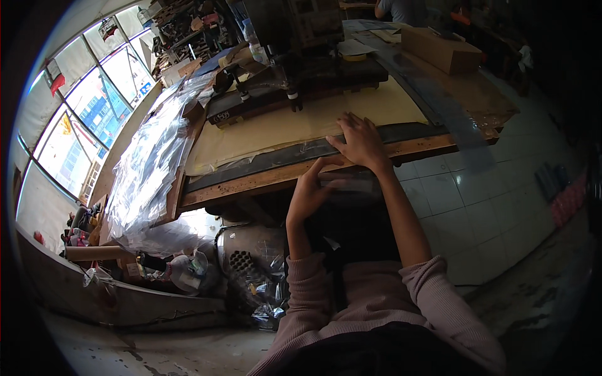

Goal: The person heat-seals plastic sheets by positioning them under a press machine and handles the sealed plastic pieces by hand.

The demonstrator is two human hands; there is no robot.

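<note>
Two hands, right hand (360, 141) flat, fingers spread on dark strip (295, 153) lying left-right along bench edge, left hand (310, 191) gripping clear sheet (351, 183)

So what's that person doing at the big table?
A person in a pink sweater leans at a wooden workbench. The right hand lies flat, fingers spread, on a tan sheet near the bench's front edge. The left hand is at the edge just below, on a clear plastic piece that looks blurred. A dark machine sits further back, and clear plastic bags are piled to the left.
</note>
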